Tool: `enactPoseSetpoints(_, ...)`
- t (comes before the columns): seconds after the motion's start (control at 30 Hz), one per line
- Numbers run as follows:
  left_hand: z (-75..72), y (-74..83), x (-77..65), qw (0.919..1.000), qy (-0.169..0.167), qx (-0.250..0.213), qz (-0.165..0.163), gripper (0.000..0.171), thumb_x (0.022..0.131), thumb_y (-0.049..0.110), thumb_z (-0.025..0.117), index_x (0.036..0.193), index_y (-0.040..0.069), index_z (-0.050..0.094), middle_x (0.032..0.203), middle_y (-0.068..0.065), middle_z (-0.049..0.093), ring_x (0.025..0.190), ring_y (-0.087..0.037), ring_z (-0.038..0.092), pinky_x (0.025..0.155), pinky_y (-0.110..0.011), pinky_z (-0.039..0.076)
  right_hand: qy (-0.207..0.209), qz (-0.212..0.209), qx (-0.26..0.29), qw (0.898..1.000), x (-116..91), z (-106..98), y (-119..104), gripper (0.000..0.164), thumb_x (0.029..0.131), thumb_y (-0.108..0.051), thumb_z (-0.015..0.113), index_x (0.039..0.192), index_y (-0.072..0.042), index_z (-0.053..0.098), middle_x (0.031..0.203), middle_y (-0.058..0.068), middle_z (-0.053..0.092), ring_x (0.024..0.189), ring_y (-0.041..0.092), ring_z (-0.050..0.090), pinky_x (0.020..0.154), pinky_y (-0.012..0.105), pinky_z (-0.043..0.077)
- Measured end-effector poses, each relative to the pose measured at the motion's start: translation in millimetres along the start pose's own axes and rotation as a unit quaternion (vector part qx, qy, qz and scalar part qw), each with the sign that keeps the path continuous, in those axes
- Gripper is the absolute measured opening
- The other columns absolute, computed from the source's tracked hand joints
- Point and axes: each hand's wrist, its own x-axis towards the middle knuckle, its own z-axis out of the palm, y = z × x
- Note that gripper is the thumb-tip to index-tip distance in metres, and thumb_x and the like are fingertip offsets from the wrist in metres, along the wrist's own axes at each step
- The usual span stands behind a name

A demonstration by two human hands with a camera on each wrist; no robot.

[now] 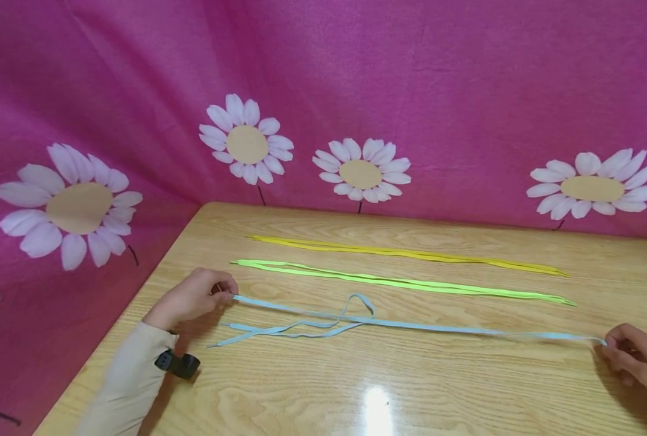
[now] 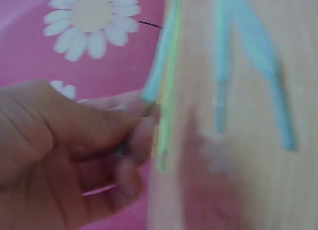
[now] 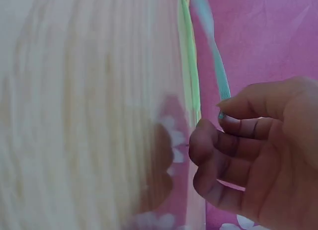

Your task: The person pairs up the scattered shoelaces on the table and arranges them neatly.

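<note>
A taut blue lace (image 1: pixel 438 327) runs across the front of the wooden table (image 1: pixel 465 381) from one hand to the other, sloping slightly down toward the right in the head view. The left hand (image 1: pixel 195 297) pinches its left end between thumb and fingertips, with the other fingers bent inward. The right hand (image 1: pixel 640 357) pinches the opposite end between thumb and forefinger, the remaining fingers curled loosely beneath; in the right wrist view a short bit of the tip pokes out below the thumb. Both ends are lifted off the table. A loose blue lace (image 1: pixel 271 331) lies just beside the left hand, nearer the person than most of the stretched one; its two tips point left, slightly apart, and its strands cross and wander rightward to a bend that reaches past the taut lace. Whether the two touch at that crossing, I cannot tell. Behind them, a green lace (image 1: pixel 511 295) lies doubled and fairly straight, and a yellow lace (image 1: pixel 411 254) lies doubled beyond it, roughly parallel and apart. A pale sleeve (image 1: pixel 129 375) covers the left forearm, with a small black device (image 1: pixel 177 363) at the wrist. Magenta cloth (image 1: pixel 411 72) rises behind the table and along its left side, printed with white flowers (image 1: pixel 360 174) that have beige centers. A bright reflection (image 1: pixel 378 412) shines on the wood near the bottom edge. The left wrist view is blurred.
</note>
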Motion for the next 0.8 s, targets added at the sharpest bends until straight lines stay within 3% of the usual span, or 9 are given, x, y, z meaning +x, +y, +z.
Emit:
enactPoseSetpoints(0.1, 5.4, -1.6, 4.7, 0.9971, 0.068, 0.019, -0.027, 0.009, 0.088, -0.006, 0.063, 0.087, 0.003, 0.066, 0.075, -0.004, 0.063, 0.065, -0.013, 0.055, 0.056, -0.026, 0.045, 0.024, 0.001, -0.023, 0.999, 3, 2, -4, 0.022, 0.094, 0.015, 0.045, 0.085, -0.005, 0.044, 0.066, -0.015, 0.047, 0.049, 0.001, 0.044, 0.041, 0.019, 0.035)
enactPoseSetpoints(0.2, 9.8, -1.5, 10.0, 0.9881, 0.143, 0.039, -0.038, 0.005, 0.088, -0.004, 0.064, 0.088, 0.001, 0.066, 0.076, -0.007, 0.065, 0.065, -0.016, 0.056, 0.056, -0.028, 0.045, 0.045, 0.025, -0.071, 0.996, 9, 3, -12, 0.013, 0.095, 0.012, 0.046, 0.088, 0.001, 0.044, 0.065, -0.016, 0.046, 0.050, -0.001, 0.042, 0.041, 0.018, 0.036)
enactPoseSetpoints(0.3, 14.3, 0.0, 14.7, 0.9851, 0.160, 0.045, -0.045, 0.005, 0.087, -0.004, 0.063, 0.087, -0.002, 0.066, 0.075, -0.008, 0.065, 0.066, -0.017, 0.057, 0.058, -0.030, 0.046, 0.041, 0.039, -0.129, 0.990, 15, 6, -22, 0.008, 0.096, 0.007, 0.048, 0.090, 0.003, 0.046, 0.064, -0.017, 0.045, 0.051, -0.003, 0.041, 0.042, 0.019, 0.038)
enactPoseSetpoints(0.4, 18.3, -0.1, 16.3, 0.9880, 0.130, 0.044, -0.072, 0.004, 0.084, -0.005, 0.063, 0.084, -0.002, 0.066, 0.073, -0.007, 0.062, 0.066, -0.018, 0.054, 0.060, -0.032, 0.045, 0.018, 0.039, -0.166, 0.985, 18, 10, -30, 0.006, 0.096, 0.002, 0.051, 0.091, 0.000, 0.050, 0.062, -0.016, 0.045, 0.052, -0.003, 0.040, 0.044, 0.020, 0.038)
enactPoseSetpoints(0.53, 19.0, -3.1, 12.5, 0.9915, 0.065, 0.049, -0.101, 0.007, 0.086, -0.003, 0.065, 0.082, 0.003, 0.066, 0.073, -0.004, 0.060, 0.067, -0.017, 0.051, 0.062, -0.032, 0.044, -0.008, 0.042, -0.190, 0.981, 18, 13, -30, 0.010, 0.093, 0.003, 0.057, 0.088, -0.005, 0.052, 0.062, -0.015, 0.043, 0.052, -0.002, 0.038, 0.046, 0.022, 0.036)
enactPoseSetpoints(0.63, 15.0, -5.3, 7.5, 0.9949, 0.013, 0.043, -0.090, 0.013, 0.088, -0.003, 0.064, 0.080, 0.007, 0.063, 0.072, -0.001, 0.057, 0.067, -0.015, 0.049, 0.062, -0.031, 0.043, -0.020, 0.057, -0.200, 0.978, 14, 11, -22, 0.012, 0.091, 0.005, 0.059, 0.086, -0.005, 0.053, 0.063, -0.016, 0.043, 0.053, -0.002, 0.037, 0.047, 0.021, 0.035)
enactPoseSetpoints(0.8, 6.5, -6.7, -0.3, 0.9962, -0.048, 0.028, -0.068, 0.019, 0.086, -0.005, 0.065, 0.076, 0.010, 0.062, 0.072, 0.003, 0.055, 0.068, -0.013, 0.047, 0.064, -0.030, 0.042, -0.010, 0.070, -0.146, 0.987, 2, 6, -4, 0.018, 0.086, 0.015, 0.055, 0.081, -0.002, 0.051, 0.062, -0.017, 0.042, 0.053, -0.001, 0.036, 0.046, 0.020, 0.031)
